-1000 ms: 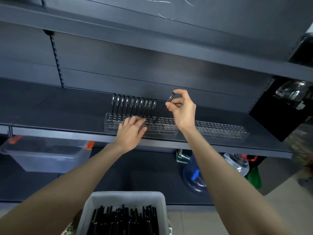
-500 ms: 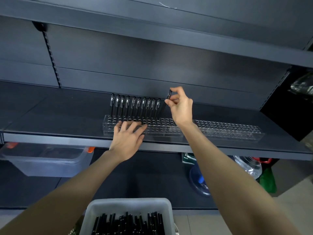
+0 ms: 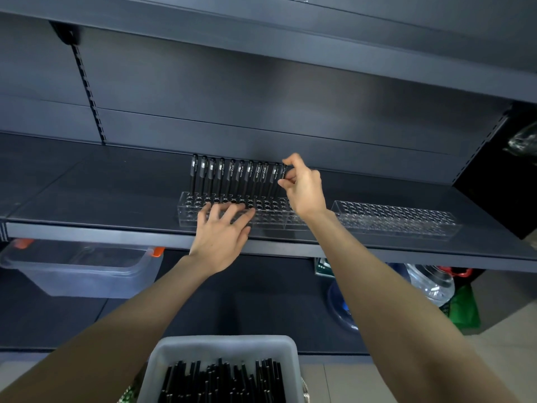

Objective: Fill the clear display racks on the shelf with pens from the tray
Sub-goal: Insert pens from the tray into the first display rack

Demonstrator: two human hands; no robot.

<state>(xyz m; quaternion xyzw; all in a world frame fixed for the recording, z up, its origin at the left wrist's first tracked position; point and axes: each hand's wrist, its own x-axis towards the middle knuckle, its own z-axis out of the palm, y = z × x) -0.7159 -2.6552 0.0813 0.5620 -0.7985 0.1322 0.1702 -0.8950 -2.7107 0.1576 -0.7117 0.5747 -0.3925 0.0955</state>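
Observation:
Two clear display racks stand on the dark shelf (image 3: 87, 184). The left rack (image 3: 189, 212) has several black pens (image 3: 232, 175) upright in its back row. My right hand (image 3: 305, 187) pinches the top of one black pen (image 3: 283, 173) at the right end of that row, the pen standing nearly upright. My left hand (image 3: 222, 231) rests with spread fingers on the front of the left rack. The right rack (image 3: 406, 219) holds nothing. A white tray (image 3: 174, 362) with several black pens sits at the bottom of the view.
An upper shelf (image 3: 319, 53) overhangs the racks. Below the shelf are a clear bin with orange clips (image 3: 81, 269), a blue object (image 3: 340, 306), a clear water jug (image 3: 430, 283) and a green bag (image 3: 465, 309). A black panel (image 3: 499, 175) closes the shelf's right end.
My right hand has brought the pen from a slant to nearly upright, close against the end of the pen row. The left hand stays on the rack. The view has shifted slightly.

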